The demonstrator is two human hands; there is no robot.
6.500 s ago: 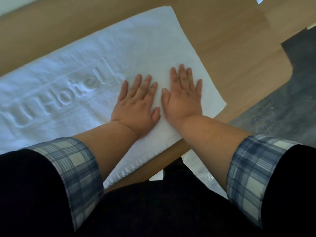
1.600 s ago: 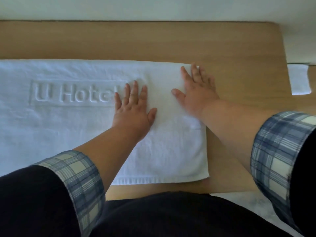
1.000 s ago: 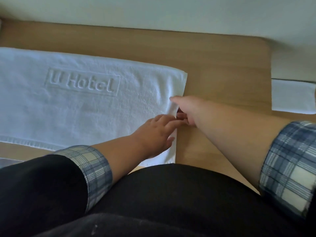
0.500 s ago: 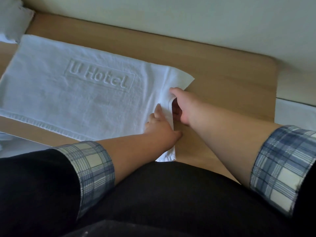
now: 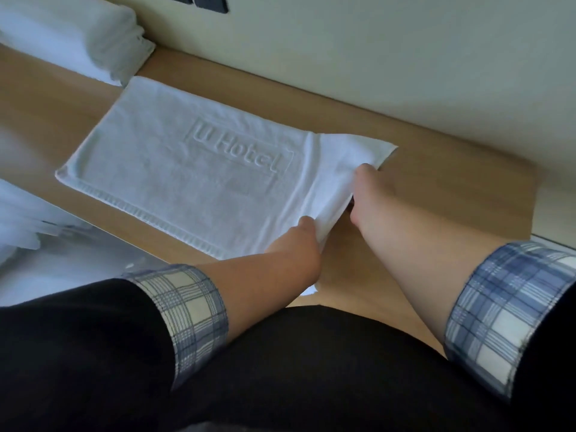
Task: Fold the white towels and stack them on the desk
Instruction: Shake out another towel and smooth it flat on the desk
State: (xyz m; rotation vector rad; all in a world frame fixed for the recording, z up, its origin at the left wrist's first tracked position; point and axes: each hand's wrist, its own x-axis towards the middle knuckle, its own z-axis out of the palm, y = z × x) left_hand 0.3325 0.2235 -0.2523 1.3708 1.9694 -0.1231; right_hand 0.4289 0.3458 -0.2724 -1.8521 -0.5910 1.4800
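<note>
A white towel [image 5: 193, 169] embossed "U Hotel" lies flat on the wooden desk [image 5: 436, 182]. Its right end is lifted off the desk and creased. My left hand [image 5: 300, 241] pinches the near part of that right edge, fingers hidden under the cloth. My right hand [image 5: 366, 194] grips the same edge farther back, its fingers tucked beneath the raised flap. Both forearms reach in from the bottom, with plaid cuffs rolled over dark sleeves.
A pile of folded white towels [image 5: 81, 42] sits at the desk's far left against the cream wall [image 5: 405, 51]. More white cloth [image 5: 21, 219] lies blurred at the left edge, below the desk. A dark wall socket [image 5: 205, 1] shows at the top.
Both hands left the flat towel, went to its right edge and took hold. That edge now lifts higher and leftward. The view swung left, bringing the towel pile into sight.
</note>
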